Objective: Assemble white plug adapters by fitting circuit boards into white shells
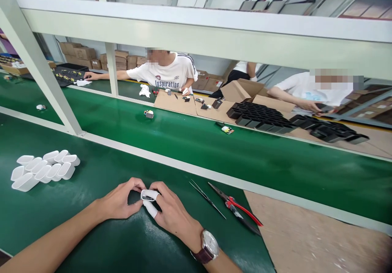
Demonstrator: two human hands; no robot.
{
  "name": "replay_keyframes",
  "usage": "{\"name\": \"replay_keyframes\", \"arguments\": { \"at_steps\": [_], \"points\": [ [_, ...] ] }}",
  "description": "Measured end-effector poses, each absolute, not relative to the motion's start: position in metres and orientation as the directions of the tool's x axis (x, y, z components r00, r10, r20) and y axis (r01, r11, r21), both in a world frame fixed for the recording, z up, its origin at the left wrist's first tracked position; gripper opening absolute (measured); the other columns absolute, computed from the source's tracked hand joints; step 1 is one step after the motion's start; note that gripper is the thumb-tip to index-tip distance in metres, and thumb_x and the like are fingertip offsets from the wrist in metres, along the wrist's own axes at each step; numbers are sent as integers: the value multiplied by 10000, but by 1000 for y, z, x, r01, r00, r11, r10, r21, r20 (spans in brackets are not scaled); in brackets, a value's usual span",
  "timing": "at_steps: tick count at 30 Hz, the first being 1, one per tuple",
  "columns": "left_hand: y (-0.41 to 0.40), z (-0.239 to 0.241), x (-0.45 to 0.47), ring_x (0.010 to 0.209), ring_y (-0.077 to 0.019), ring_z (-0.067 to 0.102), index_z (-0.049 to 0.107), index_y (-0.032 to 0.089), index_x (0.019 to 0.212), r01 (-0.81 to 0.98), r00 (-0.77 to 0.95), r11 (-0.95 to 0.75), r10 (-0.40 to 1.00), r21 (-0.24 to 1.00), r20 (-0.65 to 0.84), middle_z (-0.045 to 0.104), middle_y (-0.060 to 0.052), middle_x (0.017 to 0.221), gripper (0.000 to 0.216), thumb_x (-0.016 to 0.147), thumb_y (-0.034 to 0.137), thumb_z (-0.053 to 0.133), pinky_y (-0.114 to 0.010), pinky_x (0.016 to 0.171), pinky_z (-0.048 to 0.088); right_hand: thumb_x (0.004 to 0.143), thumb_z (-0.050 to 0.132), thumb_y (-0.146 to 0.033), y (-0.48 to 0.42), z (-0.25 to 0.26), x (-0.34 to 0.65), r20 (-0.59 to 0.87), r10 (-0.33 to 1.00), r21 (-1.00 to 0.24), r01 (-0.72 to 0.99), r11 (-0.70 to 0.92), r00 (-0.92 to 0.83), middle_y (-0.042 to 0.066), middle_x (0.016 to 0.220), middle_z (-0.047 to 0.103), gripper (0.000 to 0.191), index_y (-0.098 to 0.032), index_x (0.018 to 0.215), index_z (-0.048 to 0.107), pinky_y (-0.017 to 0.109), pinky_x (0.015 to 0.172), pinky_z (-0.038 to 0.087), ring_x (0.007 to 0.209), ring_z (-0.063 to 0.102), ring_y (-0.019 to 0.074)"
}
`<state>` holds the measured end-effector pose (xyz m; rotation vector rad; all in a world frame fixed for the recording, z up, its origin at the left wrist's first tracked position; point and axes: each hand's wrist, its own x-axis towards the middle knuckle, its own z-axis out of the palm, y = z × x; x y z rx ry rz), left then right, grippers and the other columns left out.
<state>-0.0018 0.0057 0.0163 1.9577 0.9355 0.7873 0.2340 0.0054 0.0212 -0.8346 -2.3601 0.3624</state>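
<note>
A small white oval casing (147, 196) with dark parts showing inside its opening is held between my two hands just above the green bench top. My left hand (124, 199) pinches its left side between thumb and index finger. On its right side, my right hand (171, 209) grips it with thumb and index finger, both wearing white finger covers. A wristwatch is on my right wrist. Just right of that hand lie metal tweezers (208, 199) and long-nose pliers (234, 207) with red and black handles.
Several white oval cups (44, 166) stand grouped at the left. A brown board (321, 232) covers the bench at right. Beyond a pale rail runs a green conveyor (190, 136) carrying small assemblies (149, 114). Two co-workers sit opposite, near rows of black casings (260, 117). A metal beam crosses above.
</note>
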Motion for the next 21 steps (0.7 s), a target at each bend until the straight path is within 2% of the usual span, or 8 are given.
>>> {"name": "replay_keyframes", "arguments": {
  "at_steps": [5,7,9,11,13,15,19,21],
  "points": [
    [7,14,-4,1129,-212,716,523,278,1267,346,533,-461,813,817,233,695,-44,1202,319,979,196,630,-394,1023,600,1063,543,-253,10,38,240,374,669,-506,463,728,-643,90,1172,650,230,-233,1291,568,353,842,607,1018,677,223],
    [8,14,-5,1123,-213,707,563,279,1273,357,578,-551,765,754,285,675,-59,1236,285,1005,196,611,-369,997,594,1074,524,-267,14,50,249,330,713,-484,538,690,-619,102,1229,660,267,-216,1335,542,356,878,610,1052,689,228],
    [9,15,-5,1085,-210,704,609,274,1252,355,624,-625,712,695,321,645,-80,1282,234,1026,210,609,-338,936,593,1065,513,-238,19,61,262,261,794,-345,715,608,-550,146,1244,667,276,-166,1326,565,408,904,609,1075,696,274],
    [9,15,-5,1016,-194,704,643,264,1196,350,643,-653,689,672,334,633,-88,1290,164,1041,223,611,-308,854,586,1013,543,-156,23,66,279,125,895,-115,890,441,-428,199,1170,690,241,-112,1230,636,454,850,613,1030,715,337],
    [10,15,-4,975,-182,699,655,258,1143,338,639,-656,686,675,346,641,-84,1263,115,1049,214,605,-296,809,572,934,556,-44,27,65,295,-7,962,84,959,271,-272,231,1023,712,203,-76,1087,685,443,744,606,916,739,367],
    [11,13,-4,1014,-188,701,649,262,1154,315,635,-656,683,686,361,648,-83,1269,133,1054,195,592,-303,829,576,880,547,29,31,60,307,-76,978,157,966,204,-195,224,904,714,205,-77,978,691,395,676,579,819,748,350],
    [13,6,-4,1162,-212,706,582,287,1292,318,568,-575,752,754,334,682,-71,1310,261,1043,218,621,-358,981,594,873,572,22,37,56,307,-92,958,105,954,282,-273,150,890,714,196,-127,944,676,321,680,536,803,738,275],
    [13,2,-4,1196,-212,714,521,304,1367,355,519,-488,812,798,266,708,-55,1320,371,1026,257,659,-383,1041,590,917,577,-34,35,58,295,-55,919,4,920,392,-391,105,943,703,168,-159,979,670,302,696,518,835,719,238]
  ]
}}
